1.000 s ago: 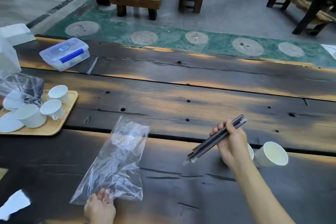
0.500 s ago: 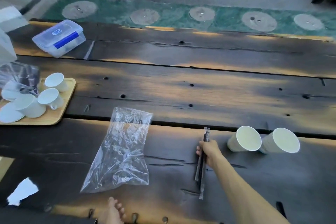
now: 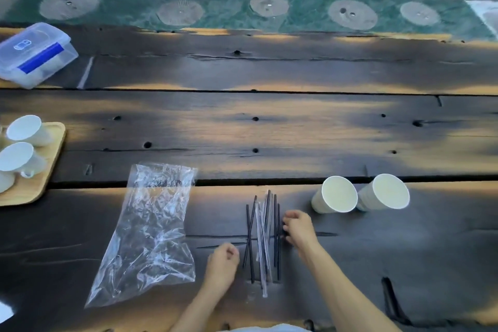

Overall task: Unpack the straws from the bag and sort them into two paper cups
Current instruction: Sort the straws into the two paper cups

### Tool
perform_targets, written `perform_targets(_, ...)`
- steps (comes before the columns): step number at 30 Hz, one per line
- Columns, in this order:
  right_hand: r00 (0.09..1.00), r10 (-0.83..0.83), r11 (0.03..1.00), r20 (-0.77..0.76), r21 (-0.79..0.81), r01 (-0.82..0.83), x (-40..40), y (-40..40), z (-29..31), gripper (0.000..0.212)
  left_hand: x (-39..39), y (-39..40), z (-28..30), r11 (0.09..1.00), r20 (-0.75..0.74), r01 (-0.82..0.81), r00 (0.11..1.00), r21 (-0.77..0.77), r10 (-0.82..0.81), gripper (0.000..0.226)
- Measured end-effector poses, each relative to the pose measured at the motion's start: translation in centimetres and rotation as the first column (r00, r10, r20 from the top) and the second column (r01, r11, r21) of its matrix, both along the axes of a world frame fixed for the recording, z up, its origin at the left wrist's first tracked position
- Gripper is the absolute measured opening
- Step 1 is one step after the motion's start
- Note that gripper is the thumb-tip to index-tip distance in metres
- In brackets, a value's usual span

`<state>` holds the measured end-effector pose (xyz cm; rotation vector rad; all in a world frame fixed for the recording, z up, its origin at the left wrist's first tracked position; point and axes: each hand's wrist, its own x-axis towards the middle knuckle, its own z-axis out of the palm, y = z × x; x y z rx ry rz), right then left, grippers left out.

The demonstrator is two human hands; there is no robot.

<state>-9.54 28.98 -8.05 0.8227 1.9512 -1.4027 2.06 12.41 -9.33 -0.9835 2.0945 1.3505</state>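
The thin black and clear plastic straws [image 3: 262, 240] lay loose on the dark wooden desk [image 3: 269, 129] between my hands, both grips empty: left hand [image 3: 222, 264] loosely curled, right hand [image 3: 299, 228] touching the outermost black straw. Separating colours first seemed wisest.

Black and clear straws [image 3: 262, 240] lie loose on the dark wooden table [image 3: 269, 129] between both hands. The flat plastic bag [image 3: 151, 229] lies left, two paper cups [image 3: 359, 194] right
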Motion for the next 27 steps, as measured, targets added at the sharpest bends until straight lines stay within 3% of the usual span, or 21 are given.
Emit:
perform_targets(2,1.000,0.003,0.999,-0.001,0.044,-0.003,0.8,0.8,-1.0,0.022,-1.9,-0.3,0.2,0.984,-0.048,-0.052,0.998,-0.170,0.045,0.015)
perform_targets(4,1.000,0.016,0.995,0.019,0.097,-0.018,1.7,1.6,-2.4,0.023,-3.5,-0.5,0.2,0.969,-0.072,-0.071,0.996,-0.236,0.056,0.018)
perform_targets(7,0.999,0.012,0.984,0.031,0.176,-0.017,2.5,2.6,-4.2,0.025,-4.9,0.4,0.1,0.962,-0.032,0.039,0.998,-0.269,-0.049,0.022)
perform_targets(11,0.999,0.030,0.965,-0.012,0.262,-0.026,3.1,2.4,-2.1,0.017,-5.5,2.5,0.4,0.896,0.071,0.236,0.972,-0.377,-0.226,0.027)
perform_targets(14,0.986,0.166,0.922,-0.015,0.356,-0.150,3.2,2.3,-2.1,0.009,-5.8,3.3,0.1,0.853,0.107,0.267,0.964,-0.448,-0.245,0.025)
perform_targets(19,0.895,0.445,0.771,0.005,0.507,-0.386,3.3,1.8,-2.4,0.016,-5.8,3.0,-0.4,0.860,0.147,0.263,0.964,-0.437,-0.221,0.019)
perform_targets(22,0.857,0.514,0.706,0.023,0.557,-0.438,3.3,1.4,-2.4,0.020,-5.4,2.3,-0.5,0.860,0.165,0.285,0.958,-0.424,-0.236,0.016)
perform_targets(27,0.811,0.579,0.613,0.090,0.607,-0.505,2.7,1.0,-2.2,0.018,-5.3,1.6,-0.7,0.941,0.008,0.151,0.988,-0.303,-0.155,0.019)
